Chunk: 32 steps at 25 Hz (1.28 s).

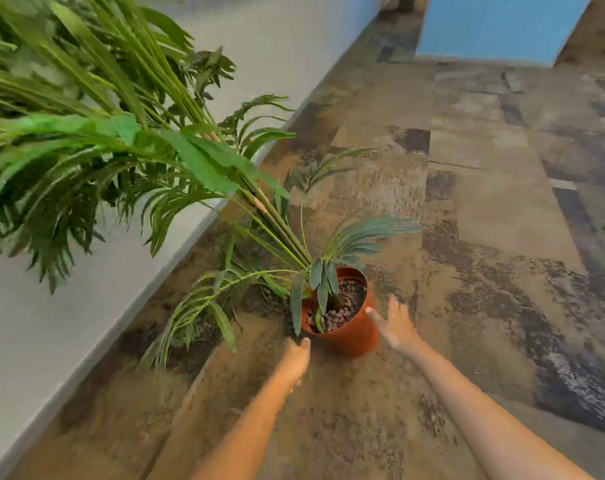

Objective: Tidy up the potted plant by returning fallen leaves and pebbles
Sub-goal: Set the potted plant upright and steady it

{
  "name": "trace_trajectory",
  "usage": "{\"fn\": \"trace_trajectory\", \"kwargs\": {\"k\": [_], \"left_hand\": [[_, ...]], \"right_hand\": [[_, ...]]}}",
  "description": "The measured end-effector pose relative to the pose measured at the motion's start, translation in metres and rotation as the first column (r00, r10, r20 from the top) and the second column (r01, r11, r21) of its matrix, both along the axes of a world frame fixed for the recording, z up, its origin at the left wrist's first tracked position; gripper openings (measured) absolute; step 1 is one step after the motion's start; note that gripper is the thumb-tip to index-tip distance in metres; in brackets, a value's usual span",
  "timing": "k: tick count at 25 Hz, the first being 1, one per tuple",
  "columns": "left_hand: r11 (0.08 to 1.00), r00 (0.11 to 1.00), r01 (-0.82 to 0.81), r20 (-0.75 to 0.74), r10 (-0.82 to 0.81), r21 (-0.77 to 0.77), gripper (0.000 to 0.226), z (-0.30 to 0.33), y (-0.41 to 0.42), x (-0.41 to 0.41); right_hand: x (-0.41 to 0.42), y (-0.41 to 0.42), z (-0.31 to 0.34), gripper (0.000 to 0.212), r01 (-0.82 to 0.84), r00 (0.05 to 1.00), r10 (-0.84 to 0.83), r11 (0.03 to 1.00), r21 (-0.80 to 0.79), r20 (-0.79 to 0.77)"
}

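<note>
Two hands flank the pot [349, 337]: the right hand [396, 325], fingers spread apart, touches its right side; the left hand [296, 355] sits at its lower left, grip unclear. Pebbles [346, 303] fill the pot, the plant [121, 150] leaning up-left over the floor [484, 237].

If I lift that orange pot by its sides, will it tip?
Likely top-heavy: the plant leans far left of the small orange pot. The pebbles look loose and may spill. Neither the left hand nor the right hand has a grip yet.
</note>
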<state>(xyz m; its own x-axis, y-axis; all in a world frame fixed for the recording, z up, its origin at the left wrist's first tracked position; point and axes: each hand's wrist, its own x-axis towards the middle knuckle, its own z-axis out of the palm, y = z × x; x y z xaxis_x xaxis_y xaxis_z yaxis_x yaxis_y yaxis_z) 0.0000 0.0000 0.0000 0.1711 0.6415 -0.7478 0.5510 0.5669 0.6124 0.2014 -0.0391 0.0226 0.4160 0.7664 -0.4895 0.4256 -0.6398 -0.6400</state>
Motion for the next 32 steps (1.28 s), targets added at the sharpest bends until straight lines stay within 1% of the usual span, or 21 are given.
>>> {"fn": "trace_trajectory", "kwargs": {"k": [2, 4, 7, 8, 11, 14, 16, 18, 21, 25, 26, 27, 29, 31, 32], "left_hand": [[0.987, 0.983, -0.159, 0.092, 0.161, -0.027, 0.066, -0.019, 0.012, 0.008], [0.962, 0.947, -0.257, 0.173, 0.269, -0.089, 0.067, -0.029, 0.028, 0.018], [0.949, 0.905, -0.275, 0.292, 0.310, -0.154, 0.070, -0.042, 0.031, 0.026], [0.945, 0.893, -0.273, 0.318, 0.318, -0.180, 0.068, -0.043, 0.031, 0.029], [0.933, 0.868, -0.286, 0.354, 0.349, -0.219, 0.057, -0.058, 0.035, 0.037], [0.902, 0.830, -0.307, 0.379, 0.410, -0.302, 0.051, -0.062, 0.035, 0.046], [0.888, 0.804, -0.284, 0.415, 0.426, -0.363, 0.047, -0.060, 0.036, 0.050], [0.888, 0.800, -0.281, 0.422, 0.426, -0.363, 0.044, -0.056, 0.034, 0.055], [0.896, 0.791, -0.271, 0.448, 0.416, -0.353, 0.052, -0.051, 0.030, 0.057], [0.918, 0.782, -0.243, 0.496, 0.377, -0.314, 0.058, -0.070, 0.033, 0.057], [0.928, 0.795, -0.230, 0.493, 0.353, -0.295, 0.060, -0.075, 0.034, 0.057], [0.922, 0.793, -0.228, 0.490, 0.362, -0.313, 0.063, -0.077, 0.035, 0.056], [0.900, 0.760, -0.244, 0.505, 0.409, -0.361, 0.063, -0.074, 0.032, 0.056], [0.902, 0.751, -0.261, 0.515, 0.413, -0.344, 0.059, -0.068, 0.028, 0.054], [0.914, 0.763, -0.254, 0.516, 0.390, -0.315, 0.060, -0.067, 0.027, 0.053]], "right_hand": [[0.000, 0.015, -0.012, 0.082, 0.045, 0.998, -0.044, 0.999, 0.008, -0.052], [0.002, 0.034, -0.022, 0.079, 0.094, 0.991, -0.092, 0.995, 0.018, -0.093], [0.004, 0.054, -0.042, 0.071, 0.150, 0.972, -0.146, 0.989, 0.007, -0.186], [0.007, 0.060, -0.048, 0.069, 0.147, 0.972, -0.145, 0.989, -0.002, -0.183], [0.013, 0.077, -0.058, 0.064, 0.187, 0.955, -0.195, 0.981, -0.055, -0.223], [0.016, 0.083, -0.065, 0.065, 0.227, 0.915, -0.242, 0.970, -0.085, -0.324], [0.017, 0.082, -0.069, 0.066, 0.234, 0.894, -0.247, 0.969, -0.082, -0.374], [0.018, 0.080, -0.074, 0.065, 0.247, 0.891, -0.256, 0.966, -0.074, -0.374], [0.016, 0.073, -0.080, 0.057, 0.289, 0.895, -0.283, 0.957, -0.033, -0.344], [0.011, 0.059, -0.085, 0.048, 0.366, 0.879, -0.350, 0.930, -0.011, -0.324], [0.011, 0.056, -0.087, 0.049, 0.377, 0.873, -0.354, 0.926, 0.006, -0.336], [0.010, 0.055, -0.088, 0.051, 0.390, 0.864, -0.356, 0.921, 0.025, -0.357], [0.007, 0.050, -0.089, 0.056, 0.416, 0.853, -0.364, 0.907, 0.066, -0.375], [0.006, 0.048, -0.091, 0.059, 0.415, 0.867, -0.357, 0.903, 0.109, -0.349], [0.004, 0.046, -0.088, 0.059, 0.421, 0.868, -0.364, 0.900, 0.113, -0.337]]}}
